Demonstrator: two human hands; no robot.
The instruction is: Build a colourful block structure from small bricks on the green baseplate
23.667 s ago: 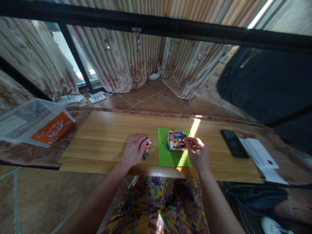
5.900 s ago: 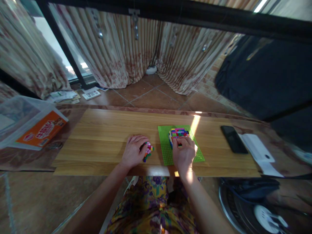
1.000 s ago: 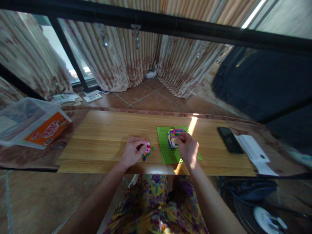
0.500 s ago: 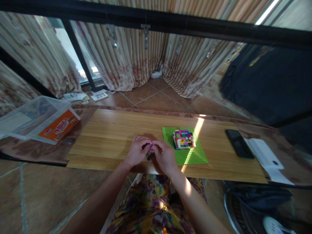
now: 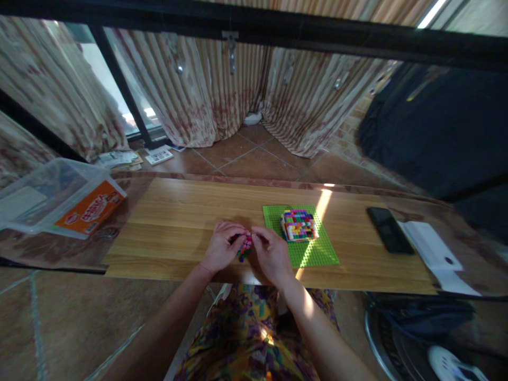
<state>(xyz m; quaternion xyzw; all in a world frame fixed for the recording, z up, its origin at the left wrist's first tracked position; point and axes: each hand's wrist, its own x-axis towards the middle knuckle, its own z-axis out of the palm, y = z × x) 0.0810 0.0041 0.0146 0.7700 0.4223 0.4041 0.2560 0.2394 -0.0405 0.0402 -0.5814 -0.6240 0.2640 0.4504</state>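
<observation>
Close to the table's front edge, my left hand (image 5: 223, 247) pinches a small cluster of toy bricks (image 5: 246, 243), pink on top with green and dark blue lower down. My right hand (image 5: 273, 255) is at the cluster's right side, thumb and forefinger closed together by its upper edge. Whatever lies between those fingertips is too small to make out. Right of my hands, a green baseplate (image 5: 323, 251) lies flat, bearing a boxy build of multicoloured toy bricks (image 5: 299, 226). The fingers partly cover the cluster.
A clear plastic bin (image 5: 59, 182) with an orange label stands at the far left. On the right lie a black phone (image 5: 390, 231) and a white box (image 5: 431, 248). The wooden board (image 5: 178, 206) carries a bright sunlight strip. Curtains hang beyond the table.
My right fingertips have shifted slightly right, from over the cluster's top to its side, showing more pink bricks. My left hand keeps its hold. The view has shifted slightly.
</observation>
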